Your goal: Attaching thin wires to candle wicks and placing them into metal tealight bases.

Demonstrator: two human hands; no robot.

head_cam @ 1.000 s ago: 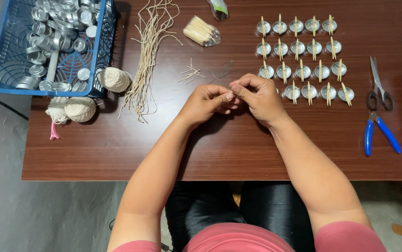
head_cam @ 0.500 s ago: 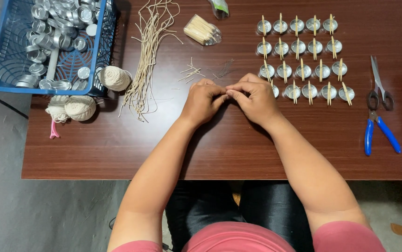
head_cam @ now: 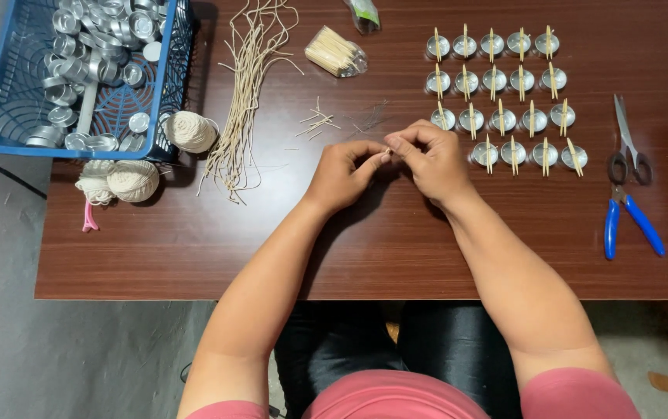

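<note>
Both hands meet over the middle of the dark brown wood-grain worktop [head_cam: 396, 240]. The left hand [head_cam: 341, 174] has its fingers curled in tight, thumb and forefinger pinched together at the tip. The right hand [head_cam: 431, 159] does the same, fingers bunched and closed, tips pressed right against the left ones. Between the pinches there's a tiny pale sliver, looks like a thin wooden stick [head_cam: 386, 149], but it's so small that it's hard to say more, and whether a bit of string is in there too can't be made out.

Just right of the hands sit rows of small round metal cups [head_cam: 497, 77], shiny, shallow, each with a pale stick laid across the top. The nearest cups are almost touching the right knuckles. Further right lie grey metal scissors [head_cam: 629, 147] and pliers with blue handles [head_cam: 633, 225], just beside each other.

Up from the left hand, a few loose sticks [head_cam: 318, 122] are scattered, and a clear bag packed with more sticks [head_cam: 335, 53] lies behind them. Left of that is a loose bundle of cream, waxy-looking cut strings [head_cam: 244, 93], long and wavy. A ball of off-white twine [head_cam: 189, 130] sits by the blue plastic basket [head_cam: 8, 93], which is full of empty metal cups. Two more twine balls [head_cam: 120, 180] hang at the worktop's left edge.
</note>
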